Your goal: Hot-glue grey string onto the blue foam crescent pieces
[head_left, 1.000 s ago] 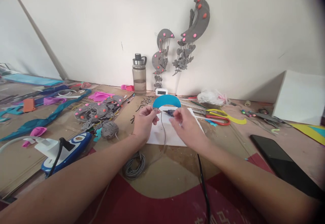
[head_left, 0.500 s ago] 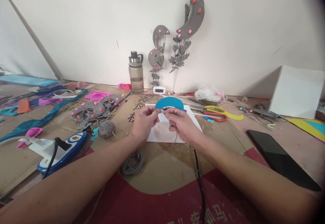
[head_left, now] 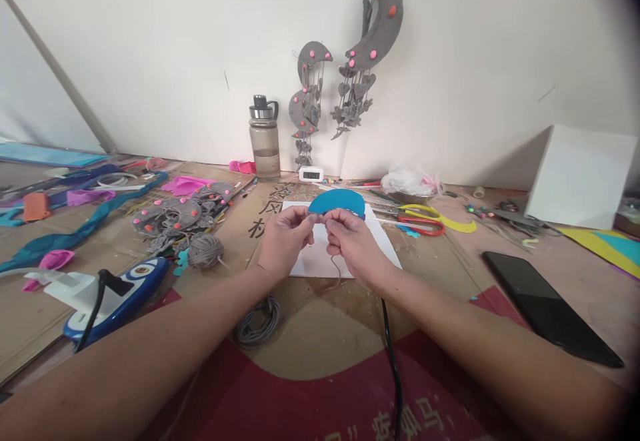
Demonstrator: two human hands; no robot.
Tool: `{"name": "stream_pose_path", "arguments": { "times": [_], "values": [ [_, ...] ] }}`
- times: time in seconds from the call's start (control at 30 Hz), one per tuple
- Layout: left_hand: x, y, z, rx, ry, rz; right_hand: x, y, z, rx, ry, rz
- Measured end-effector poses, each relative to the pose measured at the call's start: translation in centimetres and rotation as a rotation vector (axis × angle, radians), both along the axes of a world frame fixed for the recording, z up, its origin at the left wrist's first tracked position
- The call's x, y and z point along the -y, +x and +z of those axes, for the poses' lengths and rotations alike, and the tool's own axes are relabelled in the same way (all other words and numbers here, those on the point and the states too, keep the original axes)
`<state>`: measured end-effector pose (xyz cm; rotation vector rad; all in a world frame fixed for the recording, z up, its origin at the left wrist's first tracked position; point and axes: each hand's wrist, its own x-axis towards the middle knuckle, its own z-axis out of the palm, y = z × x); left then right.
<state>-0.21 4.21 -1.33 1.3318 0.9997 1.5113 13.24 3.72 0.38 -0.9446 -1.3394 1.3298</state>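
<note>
We pinch a thin grey cord (head_left: 336, 269) between our left hand (head_left: 284, 239) and right hand (head_left: 354, 244), both closed on it, over the white sheet (head_left: 310, 264) mid-worktop. It looks light and limp, so we would grip near its end.

The lower edge of the blue crescent (head_left: 337, 201) is hidden behind the fingers (head_left: 305, 217) of both hands, and whatever they pinch there is too small to tell. The grey cord (head_left: 336, 273) vanishes under the right hand (head_left: 357, 244). The black cable (head_left: 393, 361) runs off the near edge. The clock (head_left: 311, 175) digits are too small to read.
</note>
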Motion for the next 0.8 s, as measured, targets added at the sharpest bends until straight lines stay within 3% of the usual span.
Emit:
{"name": "stream_pose_path", "arguments": {
  "times": [0.3,0.8],
  "values": [
    [0.2,0.3,0.3,0.095,-0.054,-0.072,-0.4,0.4,-1.2,0.034,0.130,-0.111],
    [0.8,0.5,0.3,0.226,-0.037,-0.171,-0.1,0.2,-1.1,0.039,0.194,-0.218]
  ]
}}
